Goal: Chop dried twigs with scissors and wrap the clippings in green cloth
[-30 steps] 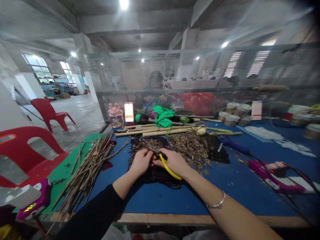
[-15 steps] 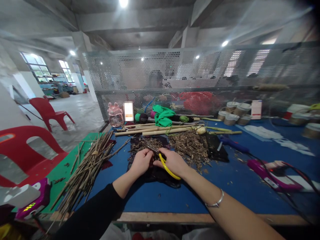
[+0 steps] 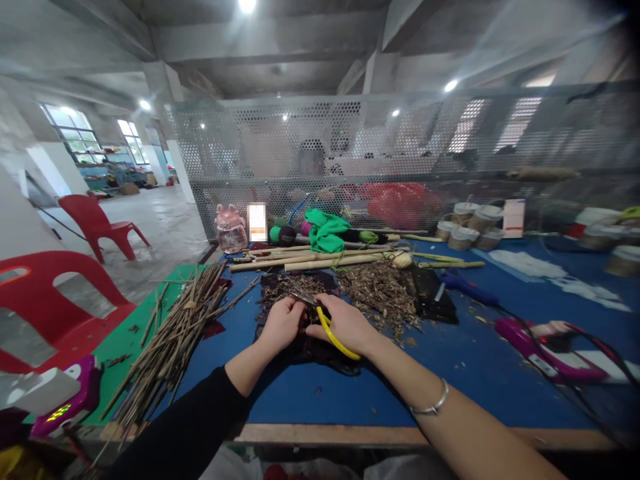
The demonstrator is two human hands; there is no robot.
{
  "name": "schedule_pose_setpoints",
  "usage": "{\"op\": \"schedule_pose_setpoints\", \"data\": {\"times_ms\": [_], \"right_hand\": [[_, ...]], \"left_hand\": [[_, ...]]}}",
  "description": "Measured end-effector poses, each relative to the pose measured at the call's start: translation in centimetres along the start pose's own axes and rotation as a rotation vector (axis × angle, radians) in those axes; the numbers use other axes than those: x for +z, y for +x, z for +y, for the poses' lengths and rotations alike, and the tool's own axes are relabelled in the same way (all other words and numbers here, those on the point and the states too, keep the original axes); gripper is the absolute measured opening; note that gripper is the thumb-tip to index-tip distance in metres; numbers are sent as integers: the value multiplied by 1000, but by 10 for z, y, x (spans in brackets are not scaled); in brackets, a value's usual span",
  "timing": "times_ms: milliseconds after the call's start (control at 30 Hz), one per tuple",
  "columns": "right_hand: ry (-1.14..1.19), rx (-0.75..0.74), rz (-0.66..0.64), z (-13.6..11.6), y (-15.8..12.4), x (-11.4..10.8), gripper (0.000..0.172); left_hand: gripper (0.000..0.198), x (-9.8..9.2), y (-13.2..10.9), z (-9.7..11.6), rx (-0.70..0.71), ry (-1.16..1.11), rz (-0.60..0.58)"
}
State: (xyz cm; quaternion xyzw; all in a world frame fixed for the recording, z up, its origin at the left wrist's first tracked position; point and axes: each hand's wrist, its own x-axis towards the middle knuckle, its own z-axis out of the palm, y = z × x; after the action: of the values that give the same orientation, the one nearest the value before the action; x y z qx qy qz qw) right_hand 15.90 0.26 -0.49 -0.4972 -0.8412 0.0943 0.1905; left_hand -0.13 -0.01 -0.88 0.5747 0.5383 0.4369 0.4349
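Observation:
My right hand (image 3: 345, 325) is closed around yellow-handled scissors (image 3: 338, 340), whose dark metal blades point up and left past my left fingertips. My left hand (image 3: 285, 323) has its fingers pinched together close to the blades; what they hold, if anything, is hidden behind the knuckles. Both hands are over a black cloth or plastic sheet (image 3: 330, 359) strewn with short brown twig pieces (image 3: 295, 285). Just right of my right hand lies a larger heap of cut brown bits (image 3: 383, 293).
A pile of long thin sticks (image 3: 173, 347) lies to the left on a green mat (image 3: 115, 333). Thicker bamboo poles (image 3: 330, 263) and a green cloth (image 3: 325, 230) lie behind. To the right are a blue glue gun (image 3: 467, 288), a purple device (image 3: 545, 353) with cables, and several cups (image 3: 463, 238).
Very little differs. The scissor blades have shifted slightly, while both hands stay in almost the same place over the black sheet.

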Motion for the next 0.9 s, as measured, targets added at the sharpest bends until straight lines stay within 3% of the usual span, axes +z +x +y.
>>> {"op": "schedule_pose_setpoints", "data": {"times_ms": [367, 767, 900], "right_hand": [[61, 69, -30, 2, 1, 2, 40], [14, 22, -63, -3, -1, -9, 61], [42, 4, -39, -1, -1, -6, 50]], "left_hand": [[24, 0, 5, -8, -18, -99, -17], [22, -2, 5, -7, 56, 26, 3], [23, -3, 4, -5, 63, 38, 8]]}}
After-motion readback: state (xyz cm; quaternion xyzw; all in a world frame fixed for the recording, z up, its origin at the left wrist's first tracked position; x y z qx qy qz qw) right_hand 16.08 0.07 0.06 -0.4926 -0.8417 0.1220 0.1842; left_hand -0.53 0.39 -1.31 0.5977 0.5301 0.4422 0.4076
